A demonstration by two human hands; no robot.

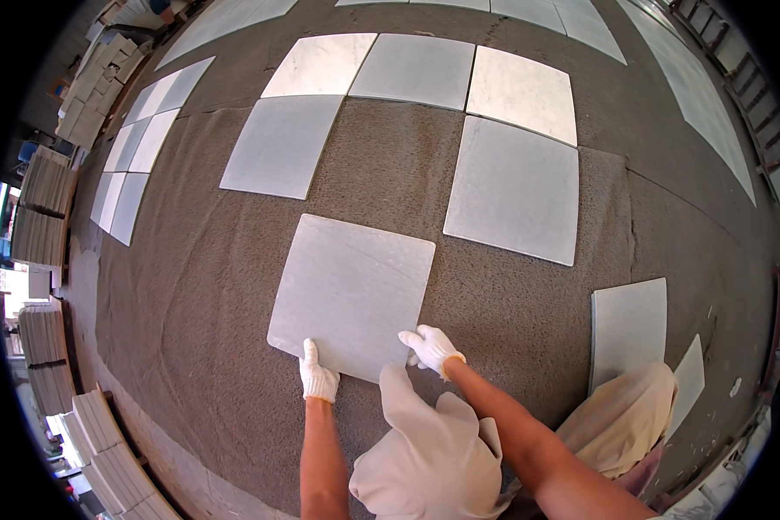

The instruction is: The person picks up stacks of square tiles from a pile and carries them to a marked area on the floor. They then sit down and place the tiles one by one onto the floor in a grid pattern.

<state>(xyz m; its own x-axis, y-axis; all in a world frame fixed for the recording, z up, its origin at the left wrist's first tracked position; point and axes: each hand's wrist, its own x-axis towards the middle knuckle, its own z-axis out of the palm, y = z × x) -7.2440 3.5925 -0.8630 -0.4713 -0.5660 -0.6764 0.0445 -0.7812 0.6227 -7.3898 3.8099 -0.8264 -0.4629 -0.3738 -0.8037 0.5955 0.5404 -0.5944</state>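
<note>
A square pale grey stone tile (351, 290) is in front of me, held by its near end above or on the brown carpet; I cannot tell whether its far edge touches down. My left hand (318, 374), in a white knit glove, grips the near edge, thumb on top and fingers hidden beneath. At the right edge, close to the near corner, my gloved right hand (431, 348) is closed on the same tile. Beyond it lie a grey tile (513, 191) on the right and another grey tile (282, 146) on the left.
A white tile (319, 66), a grey tile (413, 71) and a second white tile (522, 91) form a row farther off. Tiles (629, 334) lean beside my right knee (628, 416). Smaller tiles (139, 143) lie far left, near stacked slabs (48, 338).
</note>
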